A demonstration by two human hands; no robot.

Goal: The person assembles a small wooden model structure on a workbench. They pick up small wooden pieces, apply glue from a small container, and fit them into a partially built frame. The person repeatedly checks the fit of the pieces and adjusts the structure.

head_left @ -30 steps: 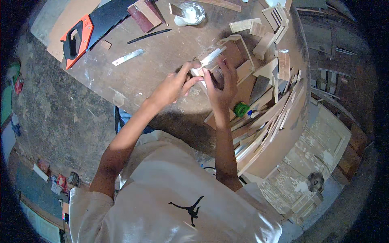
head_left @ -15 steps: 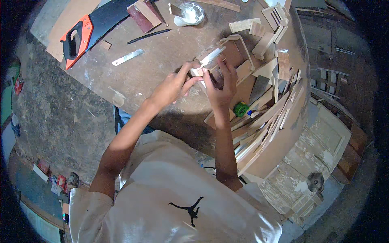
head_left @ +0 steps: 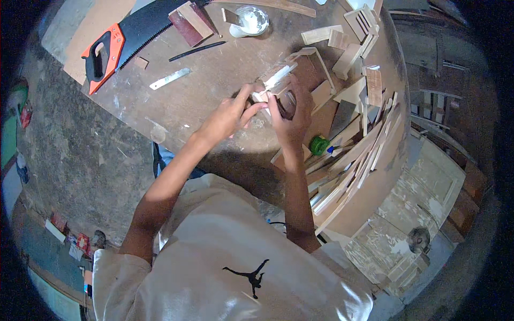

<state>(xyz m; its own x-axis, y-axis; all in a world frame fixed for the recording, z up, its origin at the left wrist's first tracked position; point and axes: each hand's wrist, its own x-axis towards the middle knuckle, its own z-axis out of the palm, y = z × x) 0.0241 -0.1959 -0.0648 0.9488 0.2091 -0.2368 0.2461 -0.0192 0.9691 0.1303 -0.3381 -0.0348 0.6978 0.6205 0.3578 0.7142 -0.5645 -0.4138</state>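
Both my hands meet over a small wooden assembly (head_left: 279, 78) of thin strips, its upper face brightly lit. From the left, my left hand (head_left: 233, 113) pinches the assembly's near corner between thumb and fingers. My right hand (head_left: 292, 115) grips the same piece from the right, its thumb pressed beside the left fingertips and its fingers curled round the far side. Part of the piece is hidden behind my fingers. Just beyond my right hand stands a thin wooden frame (head_left: 324, 68) on the table.
A handsaw (head_left: 110, 52) with an orange and black handle lies far left. Nearby are a pencil (head_left: 197, 51), a whitish flat strip (head_left: 170, 78), a sanding block (head_left: 191, 24) and a cup of white paste (head_left: 251, 21). Wood strips (head_left: 356, 163) and a green tape roll (head_left: 319, 145) lie right.
My right fingers have shifted slightly on the wooden piece. My left hand keeps nearly the same hold, and the view has moved a little.
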